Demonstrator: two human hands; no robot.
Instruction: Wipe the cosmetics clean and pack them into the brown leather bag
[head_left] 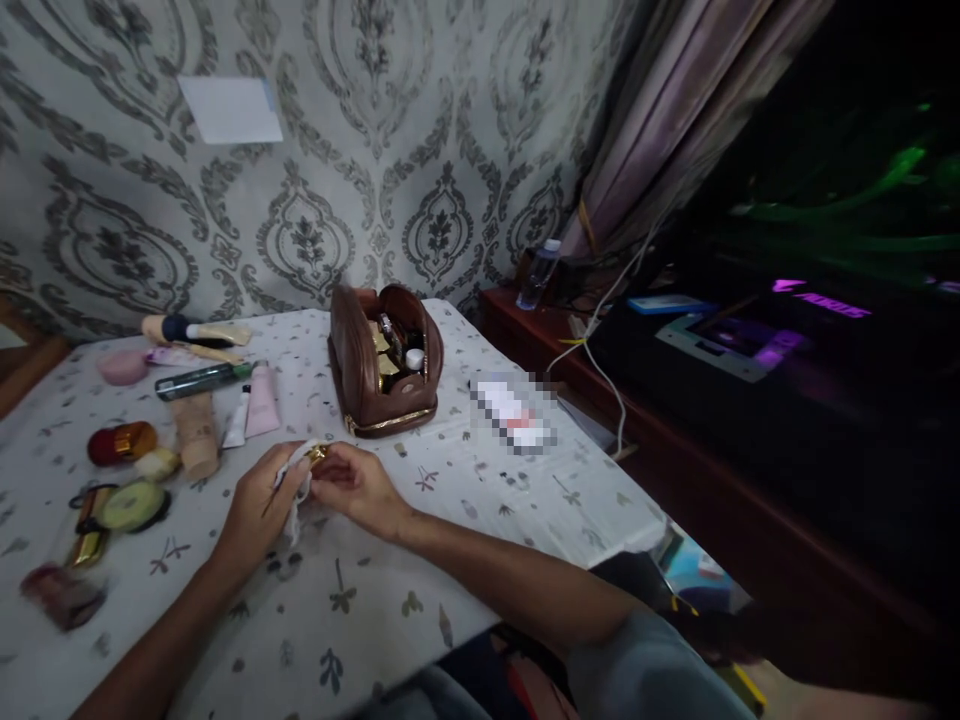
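Both hands meet over the near side of the table. My left hand is closed on a white cloth or tissue that hangs down below the fingers. My right hand pinches a small shiny gold item against the cloth; its exact kind is hidden by the fingers. Just beyond the hands stands an open brown makeup bag, its zipper undone, with gold and dark cosmetics and a white cap showing inside. To the left lie a beige tube, a pink tube and a small white tube.
More cosmetics lie at the left: a green-topped compact, a red and gold jar, a dark green tube, brushes. A blurred-out flat item lies right of the bag. A water bottle stands on the dark desk.
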